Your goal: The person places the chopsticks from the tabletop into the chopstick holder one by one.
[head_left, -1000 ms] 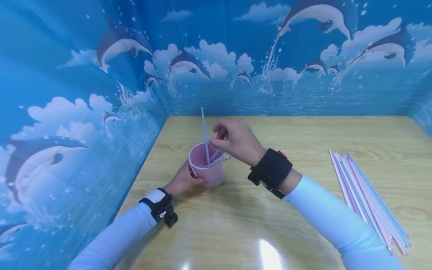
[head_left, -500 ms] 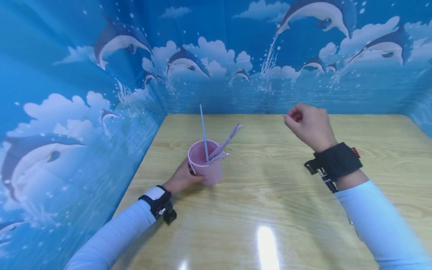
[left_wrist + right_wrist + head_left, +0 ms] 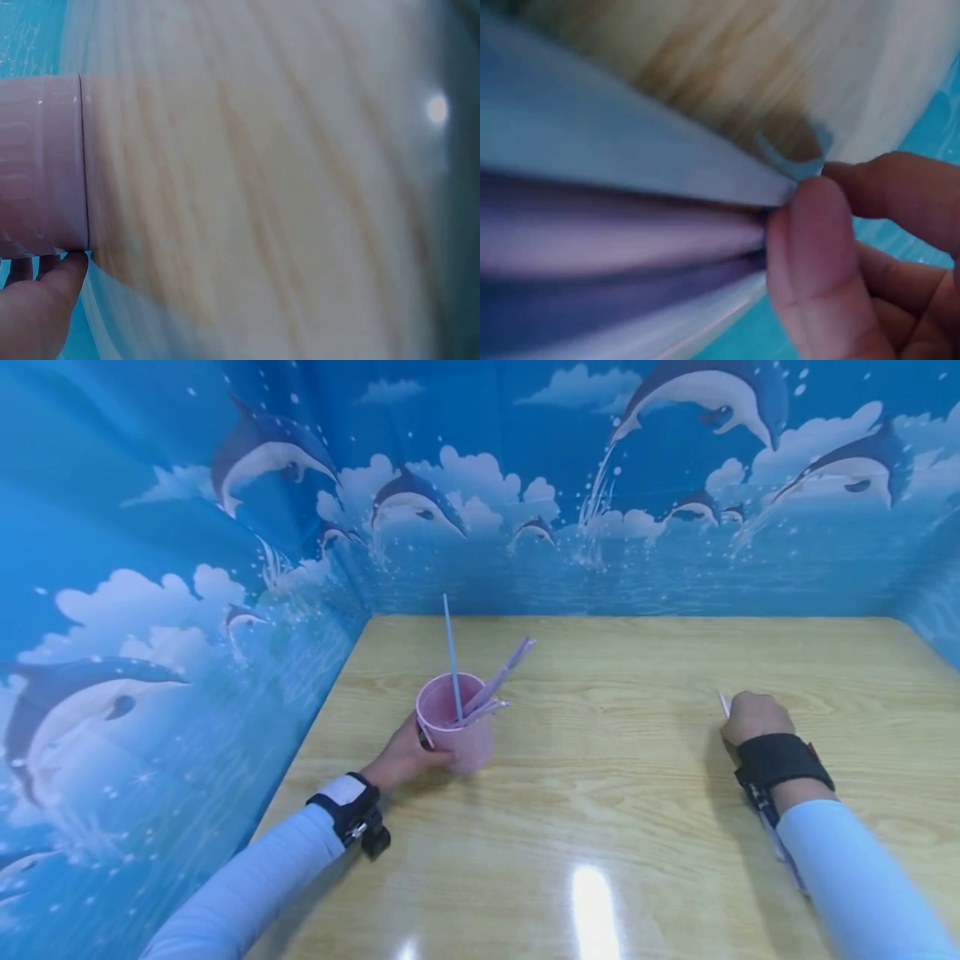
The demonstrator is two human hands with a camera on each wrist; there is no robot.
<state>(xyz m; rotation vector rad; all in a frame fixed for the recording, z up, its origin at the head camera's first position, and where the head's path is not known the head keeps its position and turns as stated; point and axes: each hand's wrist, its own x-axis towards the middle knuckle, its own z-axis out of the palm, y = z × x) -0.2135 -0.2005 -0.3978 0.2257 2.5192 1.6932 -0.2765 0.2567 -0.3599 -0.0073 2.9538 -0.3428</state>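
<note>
In the head view, the left hand grips the side of a pink cup; the left wrist view shows its fingers against the pink cup. A blue straw stands upright in the cup, and several purplish straws lean right over its rim. On the right, the right hand lies curled over a bundle of straws, mostly hidden by hand and forearm; one pale tip shows. In the right wrist view, thumb and fingers pinch at the ends of blue and purple straws.
A light wooden table spans the view. Behind it and on the left hangs a blue curtain printed with dolphins and clouds. The cup stands near the table's left side.
The right hand has left the cup, swung right and come down onto the straw bundle. The purplish straws at the rim are released. The left hand and cup have barely moved.
</note>
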